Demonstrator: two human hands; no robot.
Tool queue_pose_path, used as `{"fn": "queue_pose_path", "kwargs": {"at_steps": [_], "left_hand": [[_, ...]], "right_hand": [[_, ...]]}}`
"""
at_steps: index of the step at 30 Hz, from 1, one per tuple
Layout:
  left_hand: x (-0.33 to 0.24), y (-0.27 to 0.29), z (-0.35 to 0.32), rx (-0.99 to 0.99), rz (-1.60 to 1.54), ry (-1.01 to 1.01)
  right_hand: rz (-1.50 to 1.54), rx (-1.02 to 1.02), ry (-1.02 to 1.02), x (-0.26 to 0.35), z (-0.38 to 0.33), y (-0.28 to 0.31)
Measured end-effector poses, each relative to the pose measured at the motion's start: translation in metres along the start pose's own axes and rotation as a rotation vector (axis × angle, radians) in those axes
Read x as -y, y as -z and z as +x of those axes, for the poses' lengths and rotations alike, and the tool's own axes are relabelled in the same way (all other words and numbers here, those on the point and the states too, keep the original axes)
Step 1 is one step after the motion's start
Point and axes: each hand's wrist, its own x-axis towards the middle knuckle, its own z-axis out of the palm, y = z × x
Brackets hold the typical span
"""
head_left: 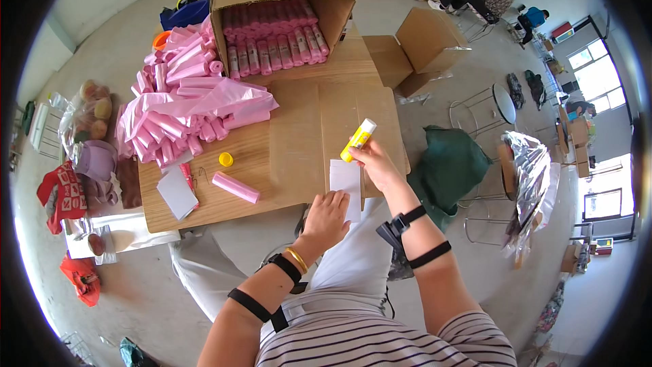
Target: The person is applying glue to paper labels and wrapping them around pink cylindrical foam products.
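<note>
My right hand (377, 166) grips a yellow and white glue stick (358, 141), its lower tip touching the top of a white paper slip (345, 180). My left hand (327, 218) lies flat on the lower edge of that slip, pressing it onto the wooden table's front edge (204, 214). The glue stick's yellow cap (225, 159) lies on the table to the left. A single pink roll (235, 187) lies near the cap. A second white slip (176, 191) rests at the table's front left, beside a red pen (187, 177).
A heap of pink rolls and loose pink plastic (187, 105) covers the table's left. An open cardboard box (275, 10) packed with pink rolls stands at the back. Flat cardboard sheets (326, 129) lie under my hands. Another open box (424, 47), a green bag (451, 166), stools and seated people are to the right.
</note>
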Motion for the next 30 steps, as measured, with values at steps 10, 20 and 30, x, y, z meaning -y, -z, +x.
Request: {"fn": "queue_pose_path", "kwargs": {"at_steps": [10,20,30], "left_hand": [[-0.001,-0.005,-0.002,-0.040,-0.027,0.050],[0.002,0.000,-0.003,-0.065,-0.071,0.053],[0.099,0.069,-0.076,-0.440,-0.045,0.439]], "right_hand": [[-0.705,-0.320,0.501,-0.045,0.072,-0.009],[-0.793,-0.335,0.530,-0.042,0.036,0.009],[-0.507,-0.289,0.290,-0.052,-0.076,0.036]]}}
